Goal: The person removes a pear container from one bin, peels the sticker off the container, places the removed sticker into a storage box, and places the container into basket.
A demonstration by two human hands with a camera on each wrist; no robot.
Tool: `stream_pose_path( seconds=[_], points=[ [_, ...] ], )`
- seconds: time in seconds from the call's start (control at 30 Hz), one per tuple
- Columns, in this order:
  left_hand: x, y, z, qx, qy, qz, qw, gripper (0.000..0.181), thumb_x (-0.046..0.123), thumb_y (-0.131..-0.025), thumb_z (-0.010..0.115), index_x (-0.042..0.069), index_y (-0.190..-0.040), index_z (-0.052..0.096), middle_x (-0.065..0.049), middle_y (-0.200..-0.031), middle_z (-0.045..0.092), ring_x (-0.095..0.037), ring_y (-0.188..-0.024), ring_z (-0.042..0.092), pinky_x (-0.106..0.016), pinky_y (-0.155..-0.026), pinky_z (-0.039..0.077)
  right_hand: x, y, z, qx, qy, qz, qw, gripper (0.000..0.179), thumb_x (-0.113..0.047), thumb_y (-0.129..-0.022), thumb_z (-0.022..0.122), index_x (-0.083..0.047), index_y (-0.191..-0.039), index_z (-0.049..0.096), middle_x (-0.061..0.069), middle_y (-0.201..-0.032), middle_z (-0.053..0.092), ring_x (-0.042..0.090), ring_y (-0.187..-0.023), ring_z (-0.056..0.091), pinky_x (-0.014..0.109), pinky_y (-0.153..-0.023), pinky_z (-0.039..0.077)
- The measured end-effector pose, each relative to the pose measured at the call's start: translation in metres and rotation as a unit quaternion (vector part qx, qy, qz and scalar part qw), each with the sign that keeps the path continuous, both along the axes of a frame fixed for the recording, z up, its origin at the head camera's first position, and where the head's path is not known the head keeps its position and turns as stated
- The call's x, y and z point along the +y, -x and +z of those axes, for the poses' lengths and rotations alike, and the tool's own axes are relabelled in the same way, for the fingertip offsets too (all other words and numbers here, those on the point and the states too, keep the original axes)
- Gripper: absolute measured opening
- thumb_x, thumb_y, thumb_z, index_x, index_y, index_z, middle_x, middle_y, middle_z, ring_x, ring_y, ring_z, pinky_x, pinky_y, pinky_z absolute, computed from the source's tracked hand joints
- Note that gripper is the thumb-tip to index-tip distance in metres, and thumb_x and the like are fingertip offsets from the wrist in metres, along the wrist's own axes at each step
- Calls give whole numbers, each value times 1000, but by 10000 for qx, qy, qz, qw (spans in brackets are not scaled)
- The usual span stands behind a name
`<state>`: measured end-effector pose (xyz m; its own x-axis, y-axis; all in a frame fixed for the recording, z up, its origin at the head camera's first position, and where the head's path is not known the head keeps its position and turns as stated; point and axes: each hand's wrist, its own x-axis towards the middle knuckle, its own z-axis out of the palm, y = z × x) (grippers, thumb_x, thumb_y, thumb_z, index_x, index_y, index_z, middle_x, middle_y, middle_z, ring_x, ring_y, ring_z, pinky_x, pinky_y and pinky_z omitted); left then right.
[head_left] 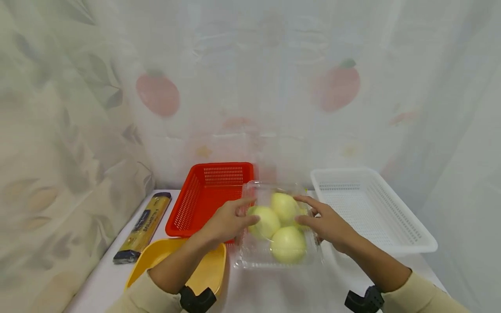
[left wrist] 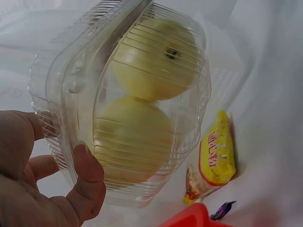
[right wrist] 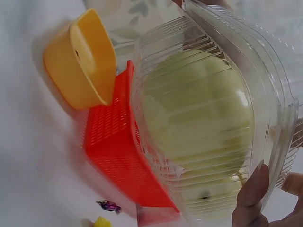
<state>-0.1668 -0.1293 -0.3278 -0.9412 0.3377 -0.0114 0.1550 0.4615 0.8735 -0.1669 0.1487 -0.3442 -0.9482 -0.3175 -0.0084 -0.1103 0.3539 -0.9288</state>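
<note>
A clear plastic clamshell box (head_left: 254, 256) with ribbed sides is held up over the table in the head view. Three round pale yellow-green fruits (head_left: 288, 244) show inside it. My left hand (head_left: 231, 219) grips the box's left side; in the left wrist view its thumb (left wrist: 87, 163) presses on the rim. On the opposite side my right hand (head_left: 328, 221) grips the box too, and the right wrist view shows its thumb (right wrist: 253, 189) against the rim. The lid and base rims lie close together along the edge.
Behind and left stands a red perforated basket (head_left: 211, 191), with a yellow basin (head_left: 211, 271) in front. A long yellow packet (head_left: 145, 226) lies at far left. At right is a white basket (head_left: 360, 208). A yellow bag (left wrist: 218, 153) and a purple-wrapped piece (left wrist: 222, 210) lie farther back.
</note>
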Motion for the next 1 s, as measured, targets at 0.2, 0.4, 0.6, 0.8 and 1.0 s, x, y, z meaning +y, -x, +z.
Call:
stream_pose_path(
  seconds=[0.2,0.4,0.6,0.8,1.0],
  points=[
    [-7,7,11,-223,-126,192,9995,57,29,-89,71,21,-142,51,-10,-110,58,-24,-68,56,-34,-61,55,-10,11,10,77,43,15,10000,57,-25,-88,69,-21,-142,50,15,-87,47,14,-52,31,35,-44,46],
    [-13,13,19,-321,-144,359,9987,55,25,-89,71,27,-140,53,-10,-107,58,-23,-68,55,-34,-61,55,-19,18,15,66,12,-30,10000,58,-26,-87,70,-23,-141,50,16,-89,48,16,-54,34,33,-44,43],
    [-22,22,24,-337,-186,362,9986,56,24,-89,71,26,-141,52,-10,-115,56,-28,-80,58,-36,-65,56,-27,29,20,-38,75,-42,10000,57,-24,-89,68,-26,-142,49,18,-95,49,16,-51,29,30,-44,39],
    [-31,33,23,-485,-240,327,9980,56,27,-90,70,25,-142,50,-15,-107,56,-26,-62,55,-37,-63,56,-36,42,18,-152,241,-36,9996,58,-24,-89,68,-28,-143,48,18,-104,52,14,-51,28,28,-44,38],
    [-42,44,22,-609,-233,363,9972,55,28,-90,69,24,-142,50,-19,-95,55,-22,-52,49,-36,-64,56,-48,54,17,-125,259,12,9996,58,-25,-89,67,-25,-144,48,19,-139,44,14,-61,38,29,-45,43]
  ],
)
